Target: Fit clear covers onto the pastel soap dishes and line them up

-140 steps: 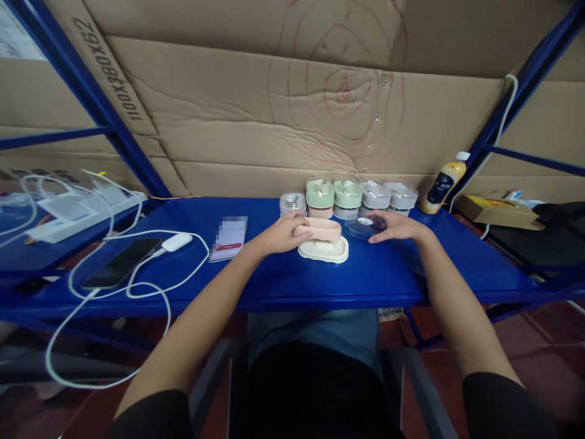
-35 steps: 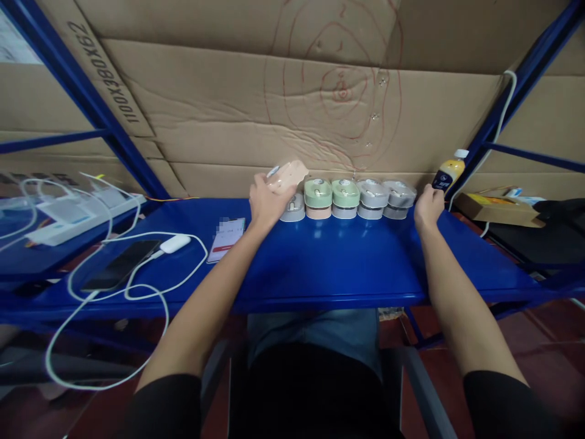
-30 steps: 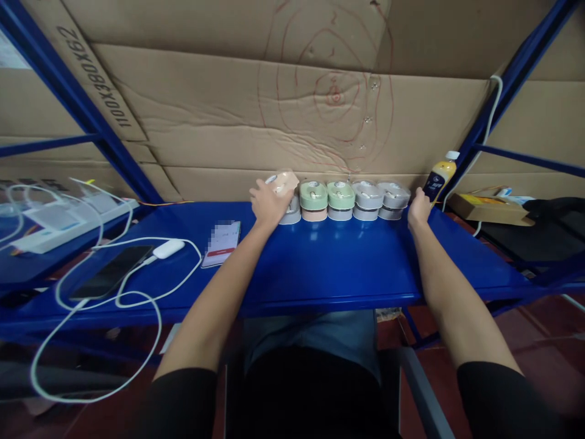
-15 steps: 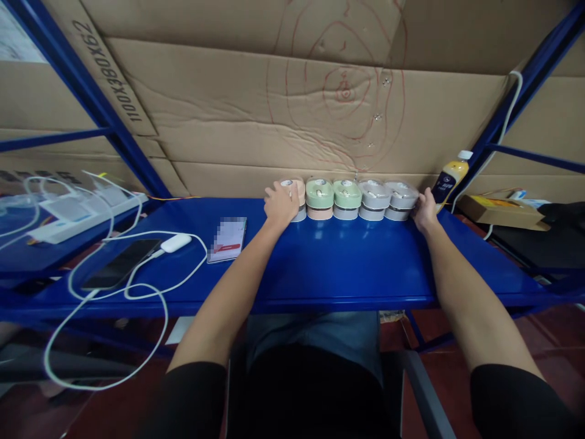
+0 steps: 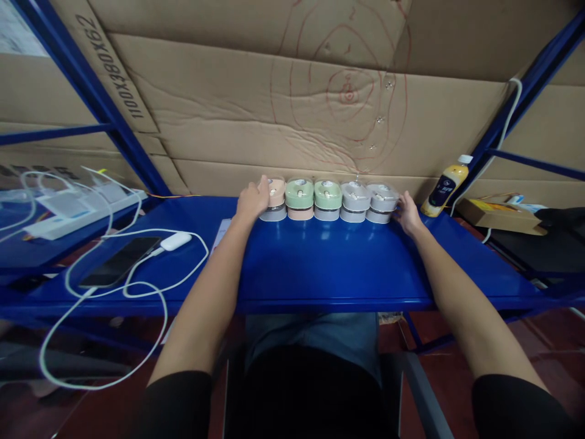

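Small lidded boxes with clear tops stand stacked two high in a tight row on the blue table [image 5: 329,268], near the cardboard wall. A peach box [image 5: 276,194] over a grey one is at the left end. Two green-topped stacks follow, one with a green box [image 5: 299,196] over a peach base. Grey boxes fill the right side, ending with a grey box [image 5: 382,199]. My left hand [image 5: 253,200] is closed against the left end, fingers over the peach box's side. My right hand [image 5: 408,213] presses the right end, fingers curved around the grey box's side. Together they clasp the row.
A juice bottle [image 5: 445,186] stands right of my right hand. A phone [image 5: 223,235] lies partly behind my left forearm. Further left are a dark phone [image 5: 119,262], a white cable with a charger [image 5: 176,241] and a power strip [image 5: 86,213]. An open carton [image 5: 500,216] sits at right.
The row has slid left along the table, with both hands moving left at its ends. A gap has opened between my right hand and the bottle. My left forearm now covers more of the phone.
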Tool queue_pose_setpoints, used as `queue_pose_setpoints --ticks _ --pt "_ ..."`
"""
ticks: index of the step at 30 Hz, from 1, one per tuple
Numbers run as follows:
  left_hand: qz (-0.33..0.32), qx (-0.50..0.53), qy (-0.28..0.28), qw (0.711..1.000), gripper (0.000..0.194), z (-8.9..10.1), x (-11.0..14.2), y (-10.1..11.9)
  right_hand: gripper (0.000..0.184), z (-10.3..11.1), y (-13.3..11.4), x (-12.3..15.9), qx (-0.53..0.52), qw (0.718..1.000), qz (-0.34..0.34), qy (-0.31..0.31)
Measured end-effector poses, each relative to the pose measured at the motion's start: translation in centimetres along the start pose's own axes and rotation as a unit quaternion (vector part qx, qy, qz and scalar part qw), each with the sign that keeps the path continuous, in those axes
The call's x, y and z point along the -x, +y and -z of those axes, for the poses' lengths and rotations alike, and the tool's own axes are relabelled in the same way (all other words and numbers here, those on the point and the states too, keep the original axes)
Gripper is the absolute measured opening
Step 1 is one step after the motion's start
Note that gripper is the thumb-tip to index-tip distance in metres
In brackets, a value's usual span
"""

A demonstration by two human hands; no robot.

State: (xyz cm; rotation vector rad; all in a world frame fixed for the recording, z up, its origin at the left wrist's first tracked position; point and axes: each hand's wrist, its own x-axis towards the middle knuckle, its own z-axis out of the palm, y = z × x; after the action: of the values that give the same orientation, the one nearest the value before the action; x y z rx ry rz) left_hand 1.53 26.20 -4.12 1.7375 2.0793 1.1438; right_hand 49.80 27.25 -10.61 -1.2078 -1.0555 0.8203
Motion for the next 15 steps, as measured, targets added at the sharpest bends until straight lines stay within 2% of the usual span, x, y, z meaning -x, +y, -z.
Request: queue_pose_setpoints --ticks 7,15 --pt "-0.024 0.011 0.0 1.0 0.088 1.8 -1.5 -2.7 0.084 -2.0 -0.2 0.9 0.008 0.999 0.0 -0.032" --pt "0.043 -0.003 0.011 0.999 0.091 2.6 -1.4 -3.1 0.089 -3.2 0.2 0.9 0.044 0.997 0.01 -0.058"
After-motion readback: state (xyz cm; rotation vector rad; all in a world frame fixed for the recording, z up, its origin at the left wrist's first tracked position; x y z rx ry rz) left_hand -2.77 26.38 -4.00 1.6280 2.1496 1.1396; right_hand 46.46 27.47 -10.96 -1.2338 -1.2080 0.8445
